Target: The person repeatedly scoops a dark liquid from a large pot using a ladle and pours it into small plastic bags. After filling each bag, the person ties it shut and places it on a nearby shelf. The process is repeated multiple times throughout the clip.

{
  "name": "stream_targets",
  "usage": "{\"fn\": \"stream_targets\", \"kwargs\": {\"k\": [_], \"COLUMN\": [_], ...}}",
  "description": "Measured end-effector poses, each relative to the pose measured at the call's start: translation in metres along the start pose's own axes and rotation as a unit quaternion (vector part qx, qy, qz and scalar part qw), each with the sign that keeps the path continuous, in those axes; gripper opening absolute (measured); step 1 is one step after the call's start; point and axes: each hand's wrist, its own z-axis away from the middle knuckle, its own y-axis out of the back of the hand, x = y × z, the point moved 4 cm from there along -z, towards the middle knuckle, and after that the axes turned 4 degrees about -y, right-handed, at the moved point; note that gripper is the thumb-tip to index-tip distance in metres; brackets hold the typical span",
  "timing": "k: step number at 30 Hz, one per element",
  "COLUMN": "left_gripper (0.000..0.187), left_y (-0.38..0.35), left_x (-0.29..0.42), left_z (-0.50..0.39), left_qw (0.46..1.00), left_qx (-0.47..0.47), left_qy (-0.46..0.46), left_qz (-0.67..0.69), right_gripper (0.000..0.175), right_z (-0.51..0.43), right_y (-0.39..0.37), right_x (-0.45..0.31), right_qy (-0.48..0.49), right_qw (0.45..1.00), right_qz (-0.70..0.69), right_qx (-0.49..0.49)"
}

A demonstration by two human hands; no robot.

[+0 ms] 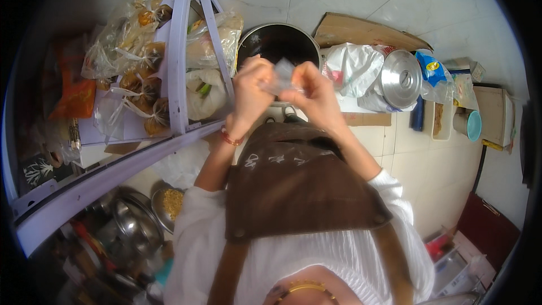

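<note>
Both of my hands are raised in front of my chest, gripping a small clear plastic bag between them. My left hand has it by one side, and a red bracelet is on that wrist. The other side is pinched between thumb and fingers of my right hand. Motion blurs the fingers and the bag, so what it holds cannot be told. Beneath and just beyond the hands stands a large round pot with a dark inside, partly hidden by them.
At the left, a metal-framed shelf bears knotted plastic bags of brown food. A lidded metal pot, a white plastic bag and a teal-rimmed cup stand at the right. Steel bowls lie low at the left.
</note>
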Motion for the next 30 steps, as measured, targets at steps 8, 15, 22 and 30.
{"fn": "stream_targets", "kwargs": {"k": [8, 15, 22, 30], "left_gripper": [0.036, 0.015, 0.055, 0.025], "left_y": [0.027, -0.009, -0.002, 0.018], "left_x": [-0.023, -0.062, 0.012, 0.028], "left_z": [0.025, 0.048, 0.021, 0.017], "left_qw": [0.954, 0.613, 0.607, 0.778], "left_qx": [0.26, 0.236, -0.055, -0.085], "left_qy": [0.089, 0.43, 0.398, 0.28], "left_qz": [-0.117, 0.619, 0.685, 0.555], "right_gripper": [0.005, 0.024, 0.024, 0.03], "right_z": [-0.003, -0.006, -0.014, 0.031], "right_y": [0.058, 0.039, 0.043, -0.029], "right_x": [0.038, 0.038, 0.051, 0.084], "right_qy": [0.138, -0.116, -0.206, -0.341], "right_qw": [0.939, 0.829, 0.871, 0.774], "right_qz": [0.1, -0.542, -0.446, -0.491], "right_qx": [0.299, 0.072, -0.008, -0.208]}}
